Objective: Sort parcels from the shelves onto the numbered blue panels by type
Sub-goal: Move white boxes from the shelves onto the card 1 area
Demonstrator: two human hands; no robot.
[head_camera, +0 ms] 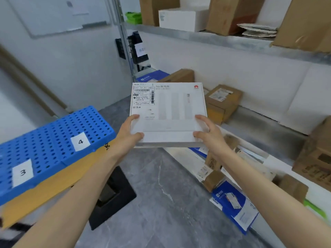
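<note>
1. Far left: blue perforated plastic panel marked 3 (26, 145), edge to edge with blue perforated plastic panel marked 4 (86, 120). Both carry white paper number tags and have nothing else lying on them.
2. Beneath the panels: flat tan cardboard sheet (59, 181), near edge jutting out past the panel edge.
3. Below the corner of panel 4: black square frame (114, 196) on the grey marbled floor (161, 203). Open floor strip between the panels and the shelving.
4. Left of centre: left hand (128, 133) grasping the near left corner of the flat white cardboard box with a printed shipping label (170, 111), thumb on the top face, index finger up along the left edge.
5. Centre: white box held level in mid-air over the open floor, well apart from both panels, far edge toward the shelving, label at its far left corner.
6. Right of centre: right hand (209, 135) grasping the near right corner of the same box, thumb on top, fingers curled around the right edge.
7. Right: grey metal middle shelf (259, 127) bearing a small brown cardboard carton (223, 101) just beyond the box's right edge.
8. Lower right: blue-and-white plastic mailer bag (232, 204) overhanging the front edge of the lower shelf, among small brown cartons.
9. Upper right: grey upper shelf (215, 39) with tall brown cartons and a white carton (180, 19).
</note>
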